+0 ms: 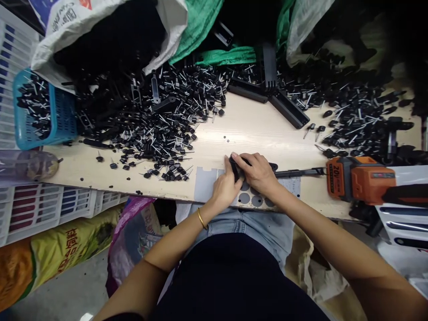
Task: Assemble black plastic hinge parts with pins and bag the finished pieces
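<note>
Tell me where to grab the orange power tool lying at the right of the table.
I'd take the orange power tool by its thick orange middle, from above with the right hand, nearest it: it lies on its side along the table edge, broad face up.

pale wood-grain desk (254,129), black pins with silver shafts (160,129), blue basket (63,120), orange-and-black drill (361,178), green cloth (200,26), gold bangle (201,218).

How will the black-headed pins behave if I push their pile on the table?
Likely light and stiff: each pin in the pile is a thin metal shaft with a small black head. Pushed, they would probably scatter and roll on the smooth table, as strays already lie apart. Crossed shafts may snag.
</note>
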The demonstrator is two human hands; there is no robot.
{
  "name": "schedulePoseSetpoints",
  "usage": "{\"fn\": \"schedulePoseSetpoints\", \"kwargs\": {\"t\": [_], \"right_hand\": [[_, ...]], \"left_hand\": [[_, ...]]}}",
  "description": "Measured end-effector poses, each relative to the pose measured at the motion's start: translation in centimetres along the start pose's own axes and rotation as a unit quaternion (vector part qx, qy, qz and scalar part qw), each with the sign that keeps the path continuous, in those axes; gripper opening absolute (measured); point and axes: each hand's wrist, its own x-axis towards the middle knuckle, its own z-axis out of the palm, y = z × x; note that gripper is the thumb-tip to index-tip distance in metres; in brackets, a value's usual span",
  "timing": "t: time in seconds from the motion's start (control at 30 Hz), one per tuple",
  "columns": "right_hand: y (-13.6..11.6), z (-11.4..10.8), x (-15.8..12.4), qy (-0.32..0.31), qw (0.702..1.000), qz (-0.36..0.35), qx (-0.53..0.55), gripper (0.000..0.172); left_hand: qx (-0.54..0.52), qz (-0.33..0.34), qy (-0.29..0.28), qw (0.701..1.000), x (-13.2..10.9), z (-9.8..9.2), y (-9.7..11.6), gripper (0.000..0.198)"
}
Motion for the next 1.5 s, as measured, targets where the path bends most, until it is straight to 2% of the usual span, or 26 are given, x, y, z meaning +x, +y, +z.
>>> {"fn": "schedulePoseSetpoints", "kwargs": {"t": [0.17,0.27,0.33,0.37,0.43,0.47,0.5,0.53,0.6,0.63,0.7,0.77,0.83,0.87,0.93,0.97,1.03,1.1,1.17,1.23,1.33,1.4,1.5], "right_hand": [[-0.1,0.0,0.1,-0.026,0.998,0.001,-0.061,0.053],[0.1,-0.2,0.6,-0.018,1.0,-0.002,-0.001,0.052],[0.0,-0.9,0.6,0.031,0.996,-0.003,0.084,0.051],[-0.2,-1.4,0.3,0.075,0.989,0.006,0.126,0.049],[-0.7,-2.7,-1.0,0.179,0.967,0.049,0.173,0.042],[-0.9,-3.4,-2.0,0.219,0.956,0.079,0.176,0.037],[-0.8,-4.1,-3.1,0.245,0.948,0.111,0.17,0.03],[-0.5,-4.8,-4.2,0.259,0.942,0.145,0.156,0.023],[1.3,-5.7,-6.0,0.269,0.93,0.221,0.116,0.013],[2.8,-6.0,-6.4,0.271,0.921,0.264,0.093,0.012],[6.5,-6.3,-6.1,0.274,0.898,0.342,0.046,0.014],[10.2,-6.3,-4.5,0.251,0.886,0.39,0.021,0.019],[12.5,-6.1,-2.5,0.196,0.888,0.415,0.013,0.024],[12.8,-6.1,-1.7,0.169,0.892,0.419,0.007,0.027],[11.9,-5.9,-1.1,0.121,0.915,0.385,0.002,0.033],[10.9,-5.8,-1.3,0.095,0.937,0.336,0.01,0.035],[8.4,-5.3,-2.6,0.032,0.98,0.193,0.047,0.04],[6.1,-4.4,-4.2,-0.01,0.994,0.087,0.065,0.044],[4.5,-3.0,-5.5,-0.001,0.996,0.085,0.039,0.047],[3.4,-1.8,-6.1,0.033,0.991,0.133,0.006,0.048],[2.9,-0.7,-6.3,0.07,0.982,0.173,0.001,0.046],[3.4,-0.7,-6.3,0.075,0.983,0.166,0.02,0.044],[4.7,-1.1,-6.4,0.046,0.991,0.107,0.066,0.043]], "left_hand": [[-0.081,0.017,0.011,0.997,0.7,0.8,-0.4,0.082],[-0.082,0.018,0.01,0.996,0.1,0.6,-0.4,0.083],[-0.032,0.025,0.001,0.999,-0.5,-0.6,-0.6,0.086],[0.007,0.032,0.017,0.999,-0.8,-1.4,-0.6,0.083],[0.091,0.084,0.09,0.988,-0.6,-3.2,-0.4,0.069],[0.128,0.138,0.126,0.974,-0.1,-3.9,0.0,0.06],[0.162,0.207,0.141,0.954,0.6,-4.4,0.5,0.054],[0.195,0.278,0.131,0.932,1.6,-4.7,1.1,0.048],[0.263,0.373,0.06,0.888,3.6,-4.5,2.5,0.037],[0.293,0.387,0.025,0.874,4.4,-4.2,3.1,0.031],[0.331,0.37,-0.005,0.868,5.2,-3.4,3.8,0.025],[0.345,0.331,0.007,0.878,4.9,-2.7,4.0,0.027],[0.351,0.29,0.019,0.89,4.1,-2.3,3.7,0.032],[0.352,0.274,0.022,0.894,3.7,-2.2,3.6,0.034],[0.349,0.259,0.026,0.9,3.2,-2.1,3.4,0.037],[0.346,0.261,0.029,0.901,3.2,-2.0,3.3,0.039],[0.345,0.275,0.035,0.897,3.4,-1.7,3.2,0.041],[0.356,0.291,0.042,0.887,3.7,-1.4,3.1,0.042],[0.37,0.299,0.053,0.878,3.9,-1.2,3.0,0.04],[0.384,0.31,0.058,0.868,3.9,-1.2,2.9,0.036],[0.392,0.356,0.032,0.848,4.1,-1.6,2.7,0.029],[0.392,0.39,0.007,0.834,4.3,-2.1,2.5,0.025],[0.398,0.411,-0.013,0.82,4.7,-2.5,2.4,0.023]]}}
